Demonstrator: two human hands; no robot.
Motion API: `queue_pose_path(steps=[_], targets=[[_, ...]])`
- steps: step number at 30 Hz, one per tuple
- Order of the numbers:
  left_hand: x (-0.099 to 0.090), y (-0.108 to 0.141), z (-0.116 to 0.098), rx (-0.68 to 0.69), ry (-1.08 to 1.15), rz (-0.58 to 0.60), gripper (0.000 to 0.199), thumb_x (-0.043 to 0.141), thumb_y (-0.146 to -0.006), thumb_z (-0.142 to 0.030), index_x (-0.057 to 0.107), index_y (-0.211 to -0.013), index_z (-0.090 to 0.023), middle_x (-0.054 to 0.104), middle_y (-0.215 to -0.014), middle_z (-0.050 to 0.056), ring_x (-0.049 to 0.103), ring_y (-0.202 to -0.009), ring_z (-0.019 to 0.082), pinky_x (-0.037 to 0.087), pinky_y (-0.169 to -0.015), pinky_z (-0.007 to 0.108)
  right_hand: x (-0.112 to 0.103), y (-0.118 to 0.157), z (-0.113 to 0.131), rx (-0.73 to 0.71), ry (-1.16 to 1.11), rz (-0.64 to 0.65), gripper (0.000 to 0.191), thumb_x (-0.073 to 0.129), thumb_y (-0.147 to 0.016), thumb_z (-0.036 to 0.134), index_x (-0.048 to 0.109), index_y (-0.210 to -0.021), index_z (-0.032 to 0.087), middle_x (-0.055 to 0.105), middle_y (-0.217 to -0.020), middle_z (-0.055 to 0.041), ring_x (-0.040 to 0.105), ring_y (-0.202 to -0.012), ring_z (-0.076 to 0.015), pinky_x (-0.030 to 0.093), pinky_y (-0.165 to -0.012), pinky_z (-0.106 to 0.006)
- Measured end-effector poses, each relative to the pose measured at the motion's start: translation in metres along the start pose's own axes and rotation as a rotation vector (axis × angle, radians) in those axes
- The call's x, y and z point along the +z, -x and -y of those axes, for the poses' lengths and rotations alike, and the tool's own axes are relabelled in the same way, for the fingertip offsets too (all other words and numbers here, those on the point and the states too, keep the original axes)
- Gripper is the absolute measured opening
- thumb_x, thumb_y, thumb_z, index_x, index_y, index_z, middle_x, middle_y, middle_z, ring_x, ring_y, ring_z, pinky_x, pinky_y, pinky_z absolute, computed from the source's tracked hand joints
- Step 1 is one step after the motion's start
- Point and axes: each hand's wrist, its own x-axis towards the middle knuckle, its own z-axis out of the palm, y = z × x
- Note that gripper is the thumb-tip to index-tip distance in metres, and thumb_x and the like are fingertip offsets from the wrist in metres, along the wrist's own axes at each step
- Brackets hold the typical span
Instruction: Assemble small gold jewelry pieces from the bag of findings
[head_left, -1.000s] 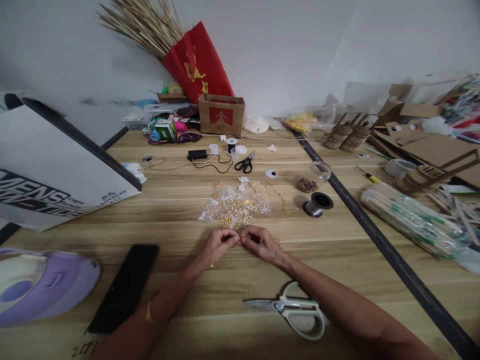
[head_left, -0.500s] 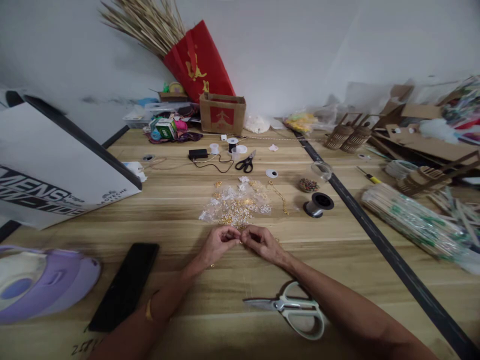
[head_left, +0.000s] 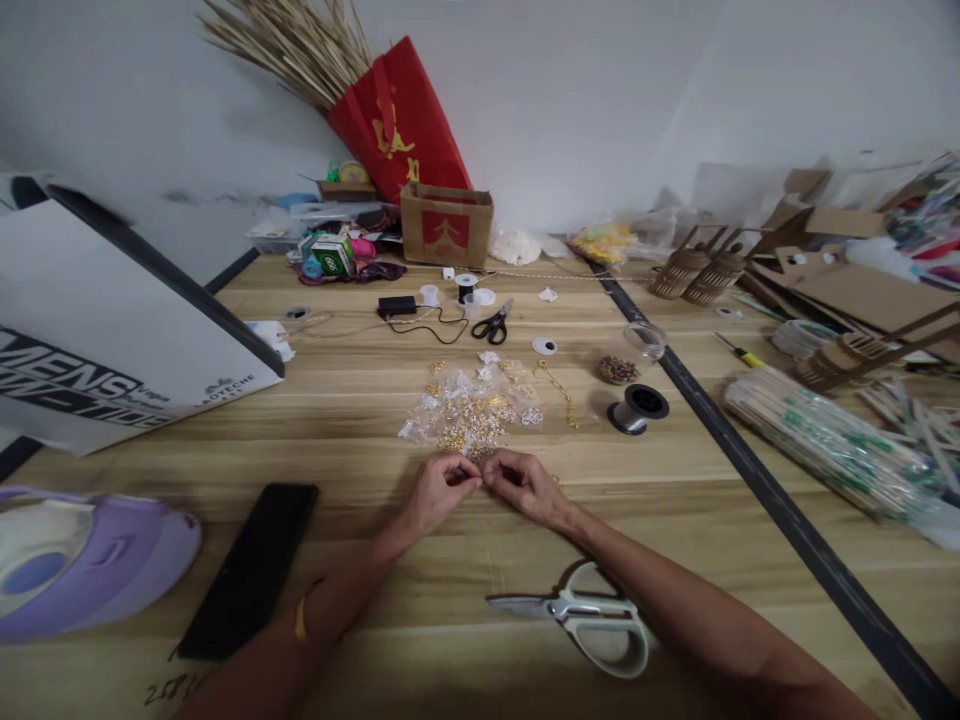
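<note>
My left hand (head_left: 444, 490) and my right hand (head_left: 525, 485) meet just in front of a pile of small gold and clear beads (head_left: 474, 425). Thumb and forefinger of each hand are pinched, with the tips almost touching. Whatever sits between them is too small to make out. Some of the pile lies on or in clear plastic bags (head_left: 420, 425). To its right stretches a gold chain (head_left: 556, 390). Pale-handled scissors (head_left: 577, 610) lie on the table, close to my right forearm, blades pointing left.
A spool of clear thread (head_left: 637, 408) and a tub of mixed beads (head_left: 619, 368) stand to the right. Black scissors (head_left: 493, 325) lie farther back. At left are a black phone (head_left: 251, 570), a purple-and-white device (head_left: 112, 565) and a large white box (head_left: 127, 340).
My left hand's fingertips have shifted slightly, and a small gold bit seen below the left wrist no longer shows. Otherwise both hands stay in the same pinched pose.
</note>
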Motion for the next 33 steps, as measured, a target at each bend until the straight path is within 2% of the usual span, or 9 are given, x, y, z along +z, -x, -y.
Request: queue_pose_path(steps=[9, 12, 18, 22, 27, 33], targets=[[0.0045, 0.0019, 0.0058, 0.071, -0.104, -0.084, 0.006, 0.061, -0.068, -0.011, 0.061, -0.062, -0.013, 0.062, -0.062, 0.002, 0.058, -0.059, 0.013, 0.046, -0.058, 0.022, 0.0011, -0.0004, 0.0034, -0.072, 0.132, -0.065, 0.017, 0.051, -0.086, 0.027, 0.055, -0.075, 0.015, 0.051, -0.067, 0.0004, 0.044, -0.061, -0.0106, 0.033, -0.055, -0.021], [0.0070, 0.0046, 0.0060, 0.178, -0.192, -0.139, 0.009, 0.060, -0.070, -0.010, 0.059, -0.061, -0.014, 0.060, -0.064, 0.002, 0.057, -0.062, 0.013, 0.046, -0.058, 0.023, 0.0010, -0.0008, 0.0048, -0.073, 0.169, -0.079, 0.015, 0.050, -0.085, 0.024, 0.055, -0.074, 0.015, 0.051, -0.066, 0.0005, 0.045, -0.060, -0.0106, 0.034, -0.055, -0.021], [0.0083, 0.0095, 0.0038, 0.487, -0.365, -0.185, 0.014, 0.055, -0.076, -0.007, 0.058, -0.066, -0.016, 0.058, -0.076, 0.004, 0.058, -0.072, 0.014, 0.048, -0.065, 0.024, 0.0000, -0.0005, 0.0037, -0.066, 0.195, -0.057, 0.011, 0.051, -0.083, 0.021, 0.055, -0.074, 0.015, 0.051, -0.064, 0.0016, 0.044, -0.059, -0.0099, 0.032, -0.053, -0.020], [0.0086, 0.0092, 0.0052, 0.567, -0.366, -0.178, 0.015, 0.053, -0.079, -0.006, 0.058, -0.070, -0.016, 0.061, -0.079, 0.005, 0.059, -0.074, 0.014, 0.048, -0.066, 0.023, -0.0001, -0.0003, 0.0046, -0.054, 0.180, -0.045, 0.010, 0.051, -0.083, 0.020, 0.056, -0.075, 0.014, 0.051, -0.064, 0.0016, 0.044, -0.059, -0.0096, 0.031, -0.053, -0.020], [0.0082, 0.0083, 0.0075, 0.492, -0.318, -0.151, 0.014, 0.054, -0.078, -0.008, 0.058, -0.068, -0.016, 0.063, -0.071, 0.003, 0.059, -0.067, 0.013, 0.048, -0.063, 0.023, -0.0004, -0.0003, 0.0059, -0.059, 0.153, -0.044, 0.012, 0.052, -0.083, 0.022, 0.056, -0.075, 0.014, 0.052, -0.065, 0.0014, 0.044, -0.060, -0.0097, 0.031, -0.053, -0.020], [0.0067, 0.0068, 0.0075, 0.206, -0.223, -0.141, 0.009, 0.057, -0.073, -0.013, 0.062, -0.067, -0.016, 0.065, -0.065, 0.002, 0.059, -0.060, 0.013, 0.047, -0.058, 0.022, -0.0004, -0.0004, 0.0058, -0.054, 0.147, -0.051, 0.015, 0.051, -0.084, 0.026, 0.056, -0.076, 0.014, 0.052, -0.065, 0.0006, 0.044, -0.059, -0.0104, 0.031, -0.052, -0.020]])
